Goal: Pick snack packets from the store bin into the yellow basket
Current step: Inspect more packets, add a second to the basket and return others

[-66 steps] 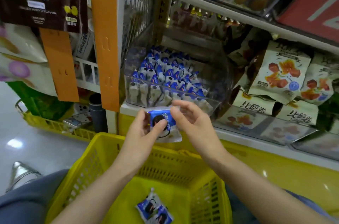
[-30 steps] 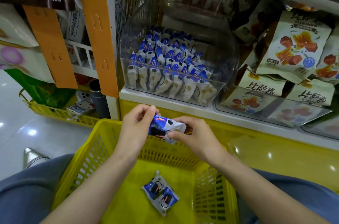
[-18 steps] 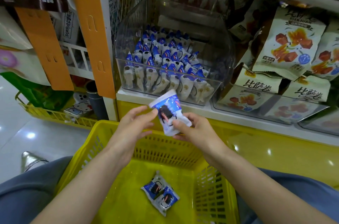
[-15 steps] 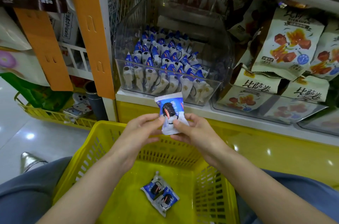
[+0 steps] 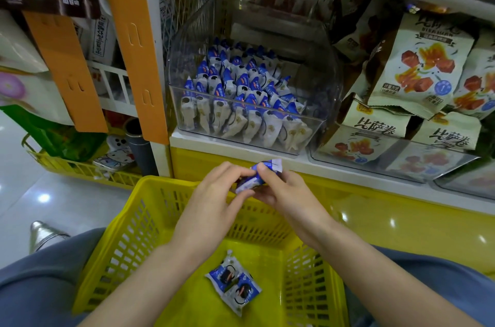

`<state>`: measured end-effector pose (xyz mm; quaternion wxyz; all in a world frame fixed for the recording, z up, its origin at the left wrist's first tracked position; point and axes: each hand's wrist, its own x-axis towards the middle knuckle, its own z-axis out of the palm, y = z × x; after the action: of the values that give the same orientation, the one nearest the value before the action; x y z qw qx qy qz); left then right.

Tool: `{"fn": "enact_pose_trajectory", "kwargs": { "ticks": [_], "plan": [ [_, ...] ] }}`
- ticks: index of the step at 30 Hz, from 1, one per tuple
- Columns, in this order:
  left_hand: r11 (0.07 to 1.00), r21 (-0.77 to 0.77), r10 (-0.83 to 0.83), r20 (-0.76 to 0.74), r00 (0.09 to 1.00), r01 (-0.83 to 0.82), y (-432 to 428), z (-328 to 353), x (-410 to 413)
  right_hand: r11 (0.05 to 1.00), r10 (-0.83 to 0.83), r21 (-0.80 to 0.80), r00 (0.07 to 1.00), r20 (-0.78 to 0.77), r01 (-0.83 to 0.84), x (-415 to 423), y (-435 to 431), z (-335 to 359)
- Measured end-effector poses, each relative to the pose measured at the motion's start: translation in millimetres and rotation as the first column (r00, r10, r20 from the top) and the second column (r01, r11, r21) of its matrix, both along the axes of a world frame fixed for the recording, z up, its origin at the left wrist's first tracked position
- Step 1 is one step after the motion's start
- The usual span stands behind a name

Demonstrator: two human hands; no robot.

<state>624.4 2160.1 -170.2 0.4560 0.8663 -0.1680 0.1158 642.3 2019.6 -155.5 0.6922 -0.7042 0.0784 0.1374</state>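
A blue and white snack packet lies tilted on its side between both hands, above the far rim of the yellow basket. My left hand pinches its lower left end. My right hand grips its upper right end with thumb on top. Two more of the same packets lie on the basket floor. The clear store bin on the shelf holds several rows of these packets.
Beige snack bags fill clear bins to the right of the store bin. An orange shelf upright stands at left. A second yellow basket with goods sits on the floor at left. The shelf's yellow base runs behind the basket.
The packet stood upright between my fingers half a second ago; now it is turned sideways and lowered closer to the basket rim. Both hands stay on it.
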Motion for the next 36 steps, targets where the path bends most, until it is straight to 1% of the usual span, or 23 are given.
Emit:
{"fn": "enact_pose_trajectory", "kwargs": {
  "ticks": [2, 4, 7, 10, 13, 17, 24, 26, 28, 30, 33, 36],
  "plan": [
    [0.995, -0.102, 0.001, -0.038, 0.999, -0.005, -2.9, 1.3, 0.4, 0.999, -0.034, 0.036, 0.999, -0.019, 0.035, 2.3, -1.4, 2.3],
    [0.985, -0.169, 0.028, -0.093, 0.995, -0.044, -5.3, 1.3, 1.2, 0.999, -0.039, 0.033, 0.999, -0.021, 0.04, 3.4, -0.9, 4.0],
    [0.98, -0.181, 0.055, -0.168, 0.984, -0.086, -5.8, -2.0, 2.6, 0.999, -0.006, -0.05, 1.0, 0.016, 0.007, 1.8, 1.5, 2.8],
    [0.974, -0.2, 0.07, -0.199, 0.977, -0.111, -5.7, -2.7, 3.3, 0.997, 0.066, -0.031, 0.997, 0.049, -0.065, -1.5, 3.1, 1.5],
    [0.972, -0.2, 0.085, -0.21, 0.974, -0.128, -5.2, -3.2, 4.2, 0.996, 0.084, -0.03, 0.994, 0.071, -0.082, -2.6, 2.7, 1.1],
    [0.974, -0.198, 0.063, -0.224, 0.972, -0.109, -4.9, -3.4, 5.5, 0.992, 0.098, -0.095, 0.985, 0.145, -0.085, -3.5, 3.0, -2.8],
    [0.969, -0.242, -0.003, -0.233, 0.972, -0.056, -1.0, -3.0, 11.0, 0.99, 0.107, -0.112, 0.975, 0.194, -0.087, -3.3, 2.2, -3.0],
    [0.978, -0.201, 0.005, -0.206, 0.979, -0.047, 1.0, -3.8, 11.8, 0.989, 0.114, -0.114, 0.973, 0.199, -0.093, -2.1, 2.9, -3.4],
    [0.992, -0.119, 0.032, -0.164, 0.986, -0.052, 2.7, -5.8, 10.6, 0.985, 0.138, -0.13, 0.968, 0.208, -0.112, -2.2, 4.7, -4.8],
    [0.997, -0.044, 0.064, -0.128, 0.99, -0.07, 4.3, -7.0, 8.3, 0.969, 0.172, -0.216, 0.958, 0.228, -0.122, -4.2, 6.4, -7.0],
    [0.994, 0.033, 0.107, -0.082, 0.991, -0.105, 6.4, -4.5, 6.0, 0.899, 0.266, -0.417, 0.922, 0.281, -0.133, -7.0, 6.6, -9.3],
    [0.986, 0.101, 0.139, -0.035, 0.99, -0.134, 7.4, 0.0, 4.2, 0.868, 0.323, -0.471, 0.901, 0.291, -0.158, -8.2, 6.6, -7.8]
  ]
}}
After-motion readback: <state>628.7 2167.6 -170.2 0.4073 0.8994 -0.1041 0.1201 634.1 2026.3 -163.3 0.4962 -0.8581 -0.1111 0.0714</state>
